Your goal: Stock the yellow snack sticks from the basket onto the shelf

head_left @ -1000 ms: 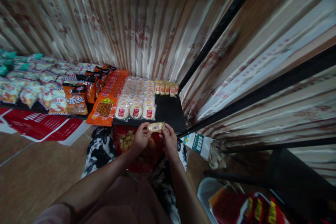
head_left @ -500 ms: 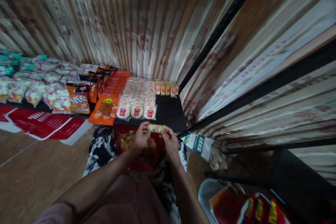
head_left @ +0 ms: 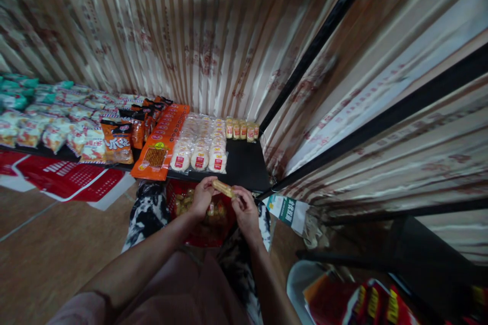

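Observation:
Between my two hands is a small wrapped snack roll [head_left: 223,188], yellowish in a clear wrapper and tilted down to the right. My left hand [head_left: 203,197] pinches its left end, and my right hand [head_left: 245,207] grips the right end. Below them, between my knees, a red basket [head_left: 172,194] holds several similar yellow-wrapped rolls [head_left: 215,212]. Ahead on the black shelf [head_left: 246,162], several of these snack rolls [head_left: 243,130] stand upright in a back corner. Left of them lie rows of round white crackers [head_left: 199,160] in clear packets.
An orange snack bag [head_left: 154,155] lies left of the crackers, then orange-black bags [head_left: 116,142] and white snack packets [head_left: 57,134]. Black bars [head_left: 316,43] cross the striped cardboard wall [head_left: 152,35]. A pale tub [head_left: 299,282] with red packages stands at lower right. Red baskets [head_left: 84,180] sit below the shelf.
The snack roll has turned from nearly level to slanting, its right end lower. My right hand has dropped slightly, and my left hand has barely moved.

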The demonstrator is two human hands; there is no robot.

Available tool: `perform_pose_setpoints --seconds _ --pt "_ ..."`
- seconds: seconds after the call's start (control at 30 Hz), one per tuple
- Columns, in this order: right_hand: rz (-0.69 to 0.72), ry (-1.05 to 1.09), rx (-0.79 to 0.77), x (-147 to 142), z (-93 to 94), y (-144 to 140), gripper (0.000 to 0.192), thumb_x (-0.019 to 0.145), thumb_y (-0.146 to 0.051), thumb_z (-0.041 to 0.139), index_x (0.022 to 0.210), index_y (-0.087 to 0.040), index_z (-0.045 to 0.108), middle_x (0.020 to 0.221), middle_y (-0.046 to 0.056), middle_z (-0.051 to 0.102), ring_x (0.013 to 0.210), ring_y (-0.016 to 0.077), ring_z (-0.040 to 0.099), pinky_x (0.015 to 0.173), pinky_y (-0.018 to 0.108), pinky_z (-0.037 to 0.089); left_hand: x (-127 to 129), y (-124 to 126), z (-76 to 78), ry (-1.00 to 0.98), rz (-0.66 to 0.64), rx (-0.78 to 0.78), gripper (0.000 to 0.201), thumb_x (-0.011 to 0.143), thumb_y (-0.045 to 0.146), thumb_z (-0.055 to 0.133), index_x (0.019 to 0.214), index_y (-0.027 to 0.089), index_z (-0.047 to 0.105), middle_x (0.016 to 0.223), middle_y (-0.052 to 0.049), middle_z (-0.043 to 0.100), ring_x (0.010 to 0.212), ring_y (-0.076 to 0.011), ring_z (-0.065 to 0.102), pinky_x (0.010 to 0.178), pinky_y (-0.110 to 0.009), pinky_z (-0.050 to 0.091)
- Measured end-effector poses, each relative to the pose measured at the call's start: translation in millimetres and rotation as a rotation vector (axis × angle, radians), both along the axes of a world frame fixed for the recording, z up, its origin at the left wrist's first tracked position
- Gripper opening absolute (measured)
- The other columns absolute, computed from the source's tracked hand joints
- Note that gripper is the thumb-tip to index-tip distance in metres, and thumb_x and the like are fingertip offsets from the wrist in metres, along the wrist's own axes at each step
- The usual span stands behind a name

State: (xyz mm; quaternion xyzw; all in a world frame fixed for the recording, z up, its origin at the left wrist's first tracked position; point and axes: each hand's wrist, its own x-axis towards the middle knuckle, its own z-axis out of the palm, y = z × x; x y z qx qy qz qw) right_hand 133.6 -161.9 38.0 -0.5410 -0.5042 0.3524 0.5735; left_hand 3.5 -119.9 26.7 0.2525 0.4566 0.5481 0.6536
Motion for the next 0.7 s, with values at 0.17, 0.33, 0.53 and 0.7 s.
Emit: perform_pose_setpoints --seconds 0.17,0.33,0.53,0.7 --pt "0.018 -0.177 0.081 2.1 -2.1 -4.8 0.011 0.075 -0.021 0.056 0.080 -0.023 0.066 0.108 0.008 0.057 0.101 0.0184 0.056 0.086 0.033 0.047 -2.1 1.1 8.8 -0.095 -0.015 -0.021 0.034 0.056 0.016 0.066 0.090 0.014 0.064 0.081 -0.003 0.067 0.078 -0.0149 0.063 0.077 -0.029 0.049" --pt "0.016 -0.330 0.116 4.8 -6.1 -5.9 0.013 0.078 -0.020 0.053 0.078 -0.022 0.066 0.106 0.008 0.059 0.102 0.0191 0.056 0.089 0.035 0.044 -3.2 0.8 22.4 -0.173 -0.019 -0.028 0.032 0.055 0.017 0.064 0.087 0.012 0.064 0.074 -0.002 0.066 0.072 -0.0137 0.062 0.074 -0.028 0.048" --pt "0.000 -0.290 0.095 7.6 -8.3 -5.8 0.014 0.078 -0.021 0.051 0.074 -0.021 0.065 0.102 0.008 0.061 0.098 0.0185 0.057 0.084 0.032 0.046 0.9 0.8 20.7 -0.122 0.010 0.002 0.027 0.056 0.023 0.067 0.081 0.014 0.060 0.074 0.000 0.063 0.073 -0.0127 0.059 0.072 -0.027 0.047" --pt "-0.068 -0.127 0.037 12.6 -14.1 -1.7 0.013 0.075 -0.027 0.053 0.070 -0.020 0.063 0.095 0.007 0.062 0.090 0.0185 0.058 0.075 0.030 0.048 2.8 0.0 14.6 -0.031 0.004 -0.021 0.034 0.054 0.020 0.066 0.087 0.015 0.056 0.076 0.000 0.060 0.072 -0.0114 0.058 0.067 -0.023 0.045"
